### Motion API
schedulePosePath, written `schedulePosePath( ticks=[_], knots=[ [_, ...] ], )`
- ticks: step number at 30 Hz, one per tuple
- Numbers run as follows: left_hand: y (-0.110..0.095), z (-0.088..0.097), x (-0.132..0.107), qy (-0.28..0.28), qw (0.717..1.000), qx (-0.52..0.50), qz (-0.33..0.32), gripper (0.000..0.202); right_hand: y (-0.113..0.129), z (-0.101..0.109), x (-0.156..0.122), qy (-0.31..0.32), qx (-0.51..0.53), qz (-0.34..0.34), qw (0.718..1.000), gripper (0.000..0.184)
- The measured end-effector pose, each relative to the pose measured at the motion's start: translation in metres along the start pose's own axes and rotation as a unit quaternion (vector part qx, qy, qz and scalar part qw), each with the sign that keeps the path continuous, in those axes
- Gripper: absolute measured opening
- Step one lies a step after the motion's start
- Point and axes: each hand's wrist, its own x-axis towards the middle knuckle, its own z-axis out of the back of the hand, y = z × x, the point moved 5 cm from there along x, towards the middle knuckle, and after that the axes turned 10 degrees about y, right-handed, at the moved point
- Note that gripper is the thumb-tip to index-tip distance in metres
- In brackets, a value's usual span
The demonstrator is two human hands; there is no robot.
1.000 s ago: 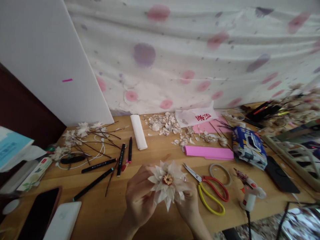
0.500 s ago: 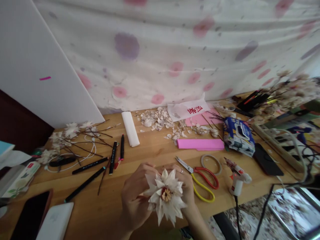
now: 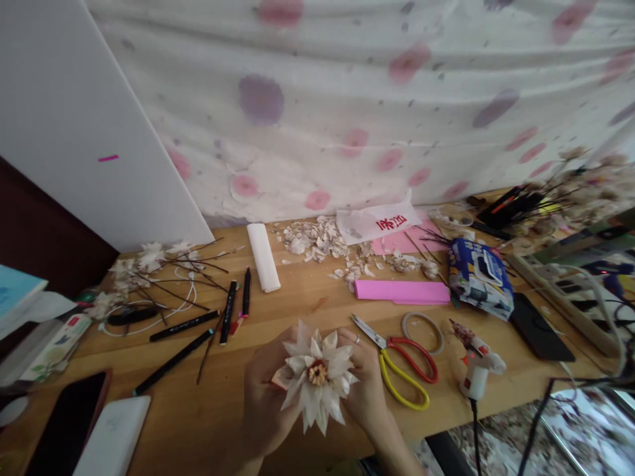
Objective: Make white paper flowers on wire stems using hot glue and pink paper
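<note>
A white handmade flower (image 3: 317, 373) with pointed petals and a tan, woody centre faces up at me near the table's front edge. On its left side my left hand (image 3: 268, 383) is closed around it from below. My right hand (image 3: 364, 370), with a ring on one finger, curls against the petals from the other side, closed too. The petals cover most of the fingertips and the stem. Just right of my right hand lie scissors (image 3: 407, 367) with one red and one yellow handle, beside a roll of tape (image 3: 423, 332).
A glue gun (image 3: 476, 370) stands at the right, near a wipes pack (image 3: 481, 274) and a black phone (image 3: 540, 327). Loose petals (image 3: 317, 238) and a pink paper roll (image 3: 401, 291) lie behind. Black markers (image 3: 173, 362) and stemmed white flowers (image 3: 151, 256) are left.
The flower has turned a little and shifted slightly left and up between my hands. The whole view has tilted slightly, so the table things appear a bit further right.
</note>
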Motion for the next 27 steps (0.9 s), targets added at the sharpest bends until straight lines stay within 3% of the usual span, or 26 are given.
schedulePosePath(
  ticks=[4,9,13,18,21,27],
  knots=[
    [0.000,0.000,0.010,0.030,0.999,0.032,-0.006,0.016,-0.010,-0.009,0.001,0.024,0.013,-0.017,0.999,0.022],
    [0.004,0.012,0.019,0.055,0.993,0.107,-0.019,0.006,-0.024,-0.016,-0.005,0.025,0.025,-0.063,0.997,0.030],
    [0.020,0.014,0.019,0.114,0.977,0.180,0.020,0.016,-0.032,-0.017,-0.010,0.032,0.046,-0.104,0.993,0.033],
    [0.033,0.014,0.007,0.116,0.970,0.204,0.070,0.008,-0.044,-0.015,-0.012,0.045,0.066,-0.160,0.984,0.037],
    [0.041,0.023,-0.004,0.107,0.962,0.233,0.097,0.023,-0.060,-0.016,-0.016,0.053,0.065,-0.204,0.975,0.047],
    [0.069,0.060,-0.017,0.072,0.946,0.288,0.128,0.047,-0.098,-0.033,-0.027,0.062,0.038,-0.276,0.958,0.063]
  ],
)
